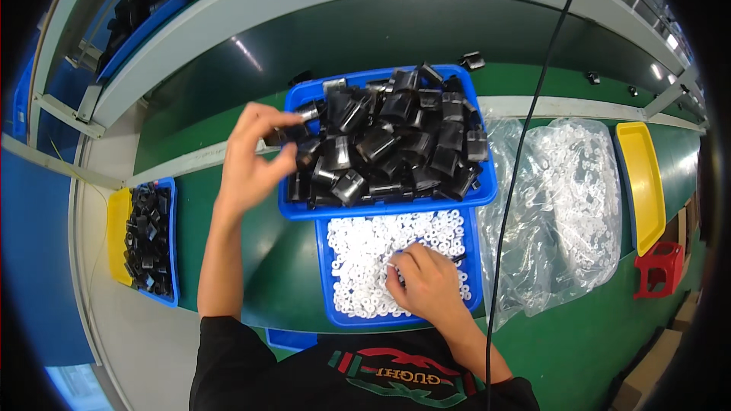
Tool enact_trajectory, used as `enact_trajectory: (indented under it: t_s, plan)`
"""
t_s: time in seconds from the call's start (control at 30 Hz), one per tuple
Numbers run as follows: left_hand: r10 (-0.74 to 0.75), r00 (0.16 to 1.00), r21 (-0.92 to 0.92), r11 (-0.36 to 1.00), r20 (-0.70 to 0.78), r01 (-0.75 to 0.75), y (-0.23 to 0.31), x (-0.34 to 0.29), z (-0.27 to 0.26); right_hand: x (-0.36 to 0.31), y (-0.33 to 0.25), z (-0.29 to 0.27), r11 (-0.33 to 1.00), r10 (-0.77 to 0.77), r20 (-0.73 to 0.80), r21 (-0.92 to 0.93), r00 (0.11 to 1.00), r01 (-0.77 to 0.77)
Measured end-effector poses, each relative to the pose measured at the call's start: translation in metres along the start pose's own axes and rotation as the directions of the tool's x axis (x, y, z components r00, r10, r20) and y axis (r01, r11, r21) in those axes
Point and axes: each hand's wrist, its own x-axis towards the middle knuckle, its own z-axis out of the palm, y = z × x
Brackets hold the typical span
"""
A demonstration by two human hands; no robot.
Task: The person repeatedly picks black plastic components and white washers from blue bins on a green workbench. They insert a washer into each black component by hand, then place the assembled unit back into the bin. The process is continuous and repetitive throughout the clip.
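Observation:
Off the left rim of the upper blue tray [495,192], my left hand [251,156] has its thumb and fingers around a black plastic part [283,137], which looks slightly blurred. That tray is heaped with similar glossy black parts [381,141]. In front of it sits a lower blue tray [326,289] full of small white plastic rings [362,259]. My right hand [428,281] is over these rings, its thumb and fingers drawn together at their surface. Whatever lies between those fingertips is too small to make out. A small dark piece [459,258] shows beside that hand.
Right of the trays lies a clear plastic bag [563,205] of white pieces, then a yellow tray [641,183]. A black cable [525,133] hangs across the view. At left, a blue bin [173,259] holds black parts. Several loose black parts [472,60] lie behind the trays.

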Motion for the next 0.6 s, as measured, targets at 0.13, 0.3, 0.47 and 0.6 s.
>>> enact_trajectory:
  t_s: [0.13, 0.3, 0.47, 0.6]
  plan:
    - [0.105, 0.977, -0.43, 0.903, 0.185, -0.015, 0.039, -0.068, 0.016, 0.008, -0.004, 0.001, 0.997, -0.032, -0.052, 0.064, 0.998, 0.035]
    - [0.081, 0.959, -0.63, 0.768, 0.271, 0.113, 0.046, -0.111, 0.06, 0.013, -0.008, -0.013, 0.998, -0.022, -0.142, 0.059, 0.99, 0.031]
    - [-0.06, 0.984, -0.696, 0.7, 0.168, 0.161, 0.044, -0.128, 0.074, 0.016, -0.027, -0.035, 0.947, 0.124, -0.063, 0.305, 0.99, -0.099]
    - [-0.046, 0.986, -0.736, 0.66, 0.158, 0.149, 0.043, -0.131, 0.076, 0.022, -0.04, -0.035, 0.937, 0.008, -0.119, 0.346, 0.993, 0.034]
